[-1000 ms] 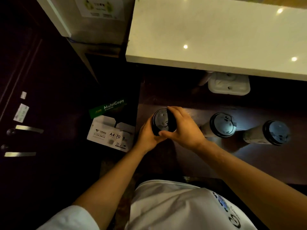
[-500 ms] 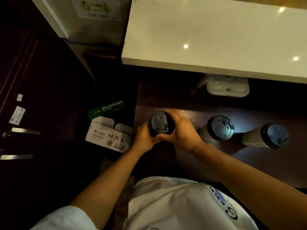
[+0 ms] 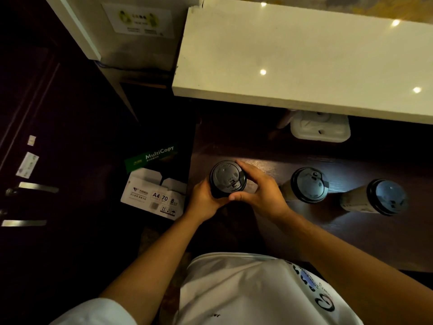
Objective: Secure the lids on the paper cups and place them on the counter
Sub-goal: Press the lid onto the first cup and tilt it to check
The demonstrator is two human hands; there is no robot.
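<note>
I hold a paper cup with a black lid (image 3: 226, 178) over the left end of the dark wooden counter (image 3: 351, 235). My left hand (image 3: 204, 200) grips the cup's side from the left and below. My right hand (image 3: 260, 191) curls round the lid's rim from the right, thumb at the front edge. The cup's body is mostly hidden by my hands. Two more lidded cups stand on the counter to the right, one (image 3: 308, 184) close to my right hand and another (image 3: 386, 196) farther right.
A raised white countertop (image 3: 304, 55) overhangs the back of the dark counter, with a white plastic container (image 3: 320, 127) beneath it. On the floor to the left sits a box of A4 copy paper (image 3: 154, 184). Dark cabinet doors with metal handles (image 3: 37, 187) line the left side.
The cup and both hands stayed in place; my right hand's fingers shifted slightly round the lid's rim, uncovering more of the lid top.
</note>
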